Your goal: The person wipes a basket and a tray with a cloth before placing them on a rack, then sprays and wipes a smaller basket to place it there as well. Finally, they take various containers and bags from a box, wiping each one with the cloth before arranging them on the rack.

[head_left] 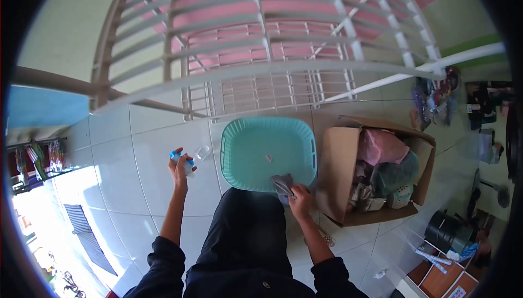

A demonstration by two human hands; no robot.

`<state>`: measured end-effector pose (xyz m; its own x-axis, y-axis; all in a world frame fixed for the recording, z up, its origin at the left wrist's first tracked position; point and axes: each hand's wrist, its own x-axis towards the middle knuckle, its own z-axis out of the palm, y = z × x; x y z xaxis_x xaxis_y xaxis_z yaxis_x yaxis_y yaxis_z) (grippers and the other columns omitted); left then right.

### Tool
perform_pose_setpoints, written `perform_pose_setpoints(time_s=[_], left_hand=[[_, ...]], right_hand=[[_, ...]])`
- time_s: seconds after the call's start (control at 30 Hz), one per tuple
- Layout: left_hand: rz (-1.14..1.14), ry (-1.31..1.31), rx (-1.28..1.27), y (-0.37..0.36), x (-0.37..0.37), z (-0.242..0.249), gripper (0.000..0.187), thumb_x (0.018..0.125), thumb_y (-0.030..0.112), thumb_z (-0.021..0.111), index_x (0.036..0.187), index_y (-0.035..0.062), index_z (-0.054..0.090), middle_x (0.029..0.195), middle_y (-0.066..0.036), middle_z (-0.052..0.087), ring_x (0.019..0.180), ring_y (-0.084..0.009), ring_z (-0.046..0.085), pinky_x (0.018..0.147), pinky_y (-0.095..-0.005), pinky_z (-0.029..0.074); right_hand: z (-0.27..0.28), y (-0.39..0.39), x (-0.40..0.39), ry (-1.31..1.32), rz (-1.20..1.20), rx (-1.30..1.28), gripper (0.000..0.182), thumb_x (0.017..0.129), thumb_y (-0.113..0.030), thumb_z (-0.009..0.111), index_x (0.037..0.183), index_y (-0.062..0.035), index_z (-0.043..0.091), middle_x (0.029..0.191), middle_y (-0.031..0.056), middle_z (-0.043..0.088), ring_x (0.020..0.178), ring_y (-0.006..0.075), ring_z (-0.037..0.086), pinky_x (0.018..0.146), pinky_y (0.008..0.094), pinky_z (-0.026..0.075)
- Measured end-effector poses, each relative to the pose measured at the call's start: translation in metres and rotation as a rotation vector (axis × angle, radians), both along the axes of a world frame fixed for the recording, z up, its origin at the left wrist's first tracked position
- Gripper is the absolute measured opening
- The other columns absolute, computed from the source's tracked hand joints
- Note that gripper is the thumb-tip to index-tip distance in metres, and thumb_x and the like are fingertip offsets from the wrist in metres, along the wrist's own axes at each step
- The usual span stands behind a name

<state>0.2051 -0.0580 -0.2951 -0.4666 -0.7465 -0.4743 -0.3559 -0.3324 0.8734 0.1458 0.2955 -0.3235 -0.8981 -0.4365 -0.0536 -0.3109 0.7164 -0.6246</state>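
Out to the left over the tiled floor, my left hand (180,170) is closed around a small bottle with blue and white parts (182,160). My right hand (300,201) grips a grey cloth (282,182), which hangs at the near right rim of a mint-green plastic basket (245,159). Inside that basket lies a small pinkish scrap (268,158), too small to name. Just right of the bottle, a clear plastic container (203,152) rests on the floor.
A white wire rack (261,71) rises in front of me, its upper shelf close to my head. An open cardboard box (338,172) full of mixed items stands right of the basket. Farther right is a black cylindrical container (444,230). Bright light enters at left.
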Motion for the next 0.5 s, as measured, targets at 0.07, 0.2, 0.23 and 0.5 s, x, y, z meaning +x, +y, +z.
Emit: perform_pose_setpoints(time_s=[0.07,0.2,0.23,0.5], left_hand=[[-0.068,-0.094,0.015,0.0,-0.007,0.004,0.041,0.075,0.023,0.053,0.111,0.0061,0.044,0.077,-0.007,0.058,0.075,-0.0161,0.056,0.053,-0.03,0.051],[-0.177,-0.275,-0.018,0.004,-0.019,0.01,0.05,0.076,0.03,0.054,0.117,0.0047,0.038,0.088,-0.011,0.058,0.081,-0.0212,0.055,0.066,-0.0373,0.048],[-0.168,-0.355,-0.023,0.006,-0.016,0.012,0.057,0.077,0.033,0.053,0.121,0.0038,0.034,0.099,-0.015,0.056,0.09,-0.0253,0.053,0.077,-0.0416,0.045],[-0.653,0.37,-0.128,0.163,0.069,0.072,0.091,0.067,0.037,0.066,0.131,-0.0003,0.012,0.134,-0.018,0.015,0.126,-0.0271,0.014,0.1,-0.0389,0.017]], right_hand=[[-0.02,-0.007,-0.008,0.033,-0.033,0.04,0.03,0.056,-0.003,0.067,0.085,-0.0052,0.059,0.085,0.0073,0.058,0.075,0.0278,0.057,0.063,0.0348,0.046],[0.002,-0.016,-0.019,0.043,-0.128,-0.047,0.023,0.061,-0.005,0.067,0.084,-0.0054,0.061,0.085,0.0079,0.058,0.075,0.0257,0.058,0.063,0.0328,0.046],[0.011,-0.013,-0.019,-0.049,-0.127,-0.132,0.019,0.064,-0.006,0.066,0.083,-0.005,0.061,0.083,0.0084,0.059,0.074,0.025,0.058,0.063,0.0311,0.046],[0.123,-0.095,0.042,-0.775,-0.194,-0.838,0.018,0.08,-0.02,0.058,0.082,-0.0021,0.06,0.072,0.0032,0.058,0.07,0.0083,0.054,0.065,0.0226,0.041]])
